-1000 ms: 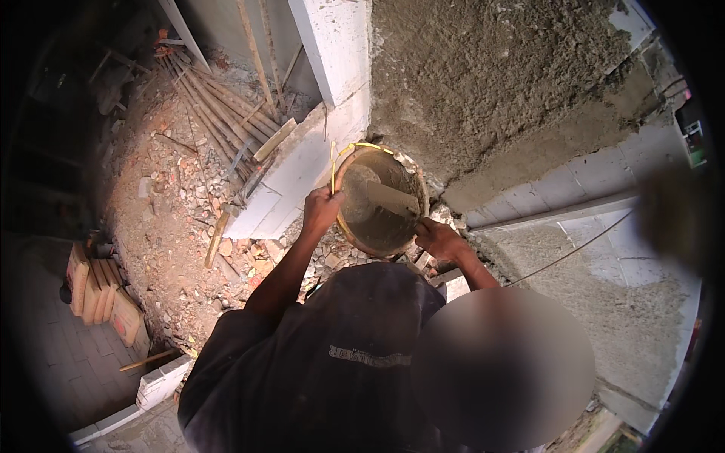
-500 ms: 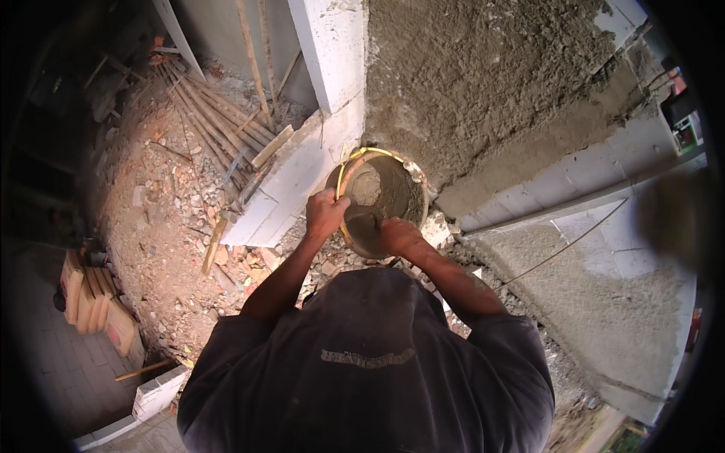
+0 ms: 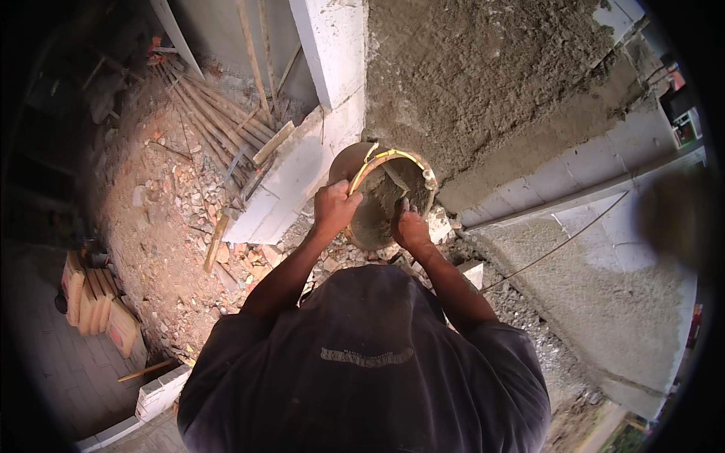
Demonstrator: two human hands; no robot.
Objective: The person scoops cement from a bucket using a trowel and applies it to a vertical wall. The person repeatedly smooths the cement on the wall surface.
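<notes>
A round mortar bucket (image 3: 370, 235) with grey mix in it is in front of me, by the foot of the wall corner. A yellowish band runs along its upper arc. My left hand (image 3: 334, 208) is closed on that rim at the left side. Inside the bucket's outline, my right hand (image 3: 410, 226) is wrapped round the handle of a trowel (image 3: 396, 178). Its narrow blade points up and away to the left. Part of the handle is hidden by my fingers.
Wet rough mortar (image 3: 483, 90) covers the wall ahead on the right. A white block wall (image 3: 283, 185) stands just left of the bucket. Bamboo poles (image 3: 204, 113) lie on rubble (image 3: 174, 249) at left. A thin cord (image 3: 559, 245) crosses at right.
The bucket's rim has swung to the right and the bucket looks more tilted. My right hand has moved up and right, and the trowel blade now shows above it.
</notes>
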